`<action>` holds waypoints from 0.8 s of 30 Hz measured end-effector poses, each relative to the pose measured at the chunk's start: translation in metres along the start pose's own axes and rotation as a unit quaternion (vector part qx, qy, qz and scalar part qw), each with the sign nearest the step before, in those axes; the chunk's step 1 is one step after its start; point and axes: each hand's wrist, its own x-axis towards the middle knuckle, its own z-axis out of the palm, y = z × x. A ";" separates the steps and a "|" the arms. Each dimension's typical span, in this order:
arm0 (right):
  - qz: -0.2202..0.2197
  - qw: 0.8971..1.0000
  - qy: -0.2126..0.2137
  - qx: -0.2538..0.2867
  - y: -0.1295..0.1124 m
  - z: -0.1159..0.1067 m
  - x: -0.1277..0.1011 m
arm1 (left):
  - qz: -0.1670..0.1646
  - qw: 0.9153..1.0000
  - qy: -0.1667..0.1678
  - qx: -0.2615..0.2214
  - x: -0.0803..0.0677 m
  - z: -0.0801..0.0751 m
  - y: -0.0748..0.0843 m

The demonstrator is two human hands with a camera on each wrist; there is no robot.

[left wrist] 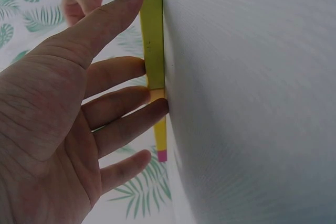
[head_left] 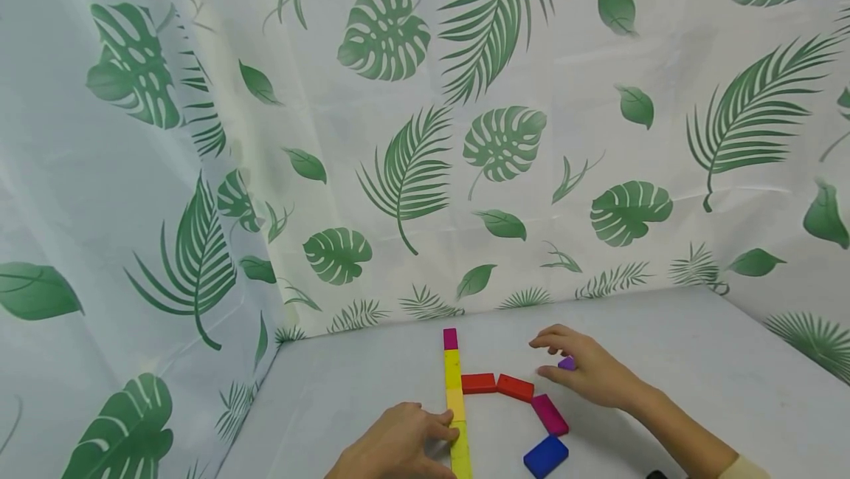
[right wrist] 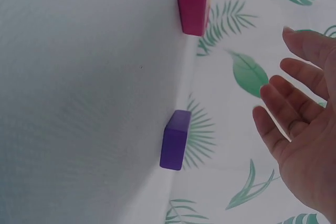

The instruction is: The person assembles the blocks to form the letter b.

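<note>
A straight row of blocks runs away from me: a yellow block [head_left: 460, 457] nearest, a paler orange-yellow block [head_left: 454, 404], another yellow stretch [head_left: 452, 368] and a small magenta block [head_left: 450, 339] at the far end. My left hand [head_left: 405, 438] lies along the row's left side, its fingertips at the near blocks. In the left wrist view the thumb tip rests against the yellow block [left wrist: 153, 35], fingers extended and spread. My right hand [head_left: 591, 372] hovers with loosely bent fingers, holding nothing. Partly hidden behind it, a purple block [head_left: 567, 363] lies on the table, fully visible in the right wrist view.
Curving off the row's right side are two red blocks, one [head_left: 479, 384] beside the row and one [head_left: 515, 388] farther right, then a magenta block [head_left: 550, 415] and a blue block [head_left: 546, 457]. A leaf-printed curtain [head_left: 571, 80] hangs behind the white table [head_left: 677, 346].
</note>
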 end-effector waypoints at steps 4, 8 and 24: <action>0.019 0.999 0.021 -0.024 0.001 -0.001 0.000 | -0.002 1.000 0.002 -0.003 -0.001 0.000 0.000; 0.026 0.998 0.035 -0.040 0.004 -0.002 -0.001 | -0.001 1.000 0.001 -0.009 -0.001 0.000 0.000; 0.062 0.997 0.001 -0.049 0.017 -0.001 -0.002 | 0.006 1.000 0.003 0.002 0.000 0.000 -0.002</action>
